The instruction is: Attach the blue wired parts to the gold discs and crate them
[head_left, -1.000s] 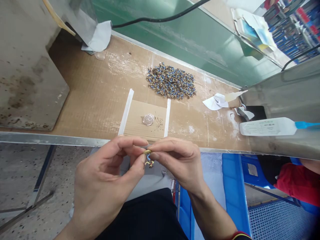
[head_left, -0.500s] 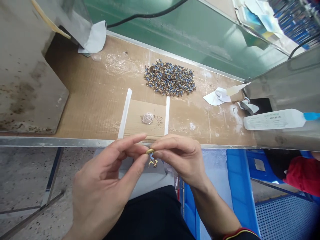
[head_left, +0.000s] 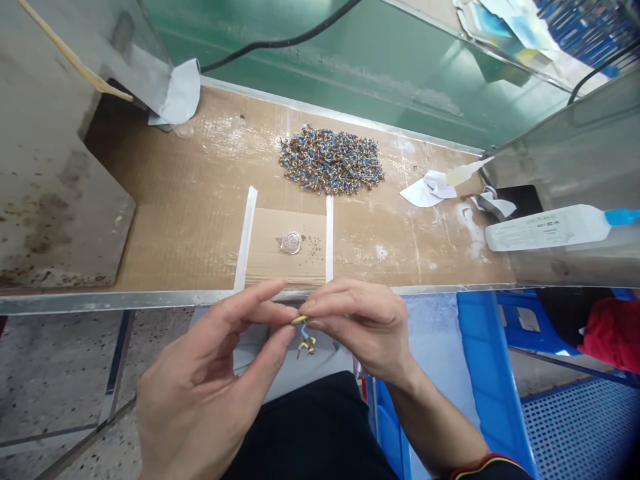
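Between my two hands a tiny painted figurine hangs upside down, blue and yellow with some brown. Its flat yellowish base is at the top, pinched at the edges. My left hand holds the base's left side between thumb and fingertips. On the other side, my right hand grips it with thumb and forefinger. Beyond the hands, a small round clear blob sits on a cardboard piece. Farther back lies a heap of similar tiny figurines.
White tape strips edge the cardboard piece. At right lie a white bottle with a blue cap, a pale dropper tube and crumpled paper. A metal housing stands at left. A blue crate is below the bench.
The view has tilted slightly, so the bench edge sits differently. Both hands and the figurine appear a little lower, and the figurine has turned slightly. The grip on its base stays.
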{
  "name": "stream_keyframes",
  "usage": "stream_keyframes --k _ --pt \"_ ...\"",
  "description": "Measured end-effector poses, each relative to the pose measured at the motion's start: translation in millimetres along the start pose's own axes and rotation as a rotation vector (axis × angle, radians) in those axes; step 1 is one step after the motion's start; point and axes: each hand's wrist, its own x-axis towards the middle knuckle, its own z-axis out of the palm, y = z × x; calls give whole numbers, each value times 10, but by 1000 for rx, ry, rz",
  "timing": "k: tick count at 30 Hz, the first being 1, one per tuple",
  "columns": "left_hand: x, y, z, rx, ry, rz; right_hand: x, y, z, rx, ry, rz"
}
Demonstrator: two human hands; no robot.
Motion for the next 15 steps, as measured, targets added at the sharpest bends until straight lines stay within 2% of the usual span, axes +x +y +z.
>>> stream_keyframes --k 10,13,15 --pt "-6 15 6 52 -12 24 -10 -30 -20 -21 -24 -8" --pt "72 -31 8 -38 -30 -60 4 -37 -5 -96 -13 19" --pt "152 -89 -4 -177 -82 -158 9 -30 -12 -138 -18 24"
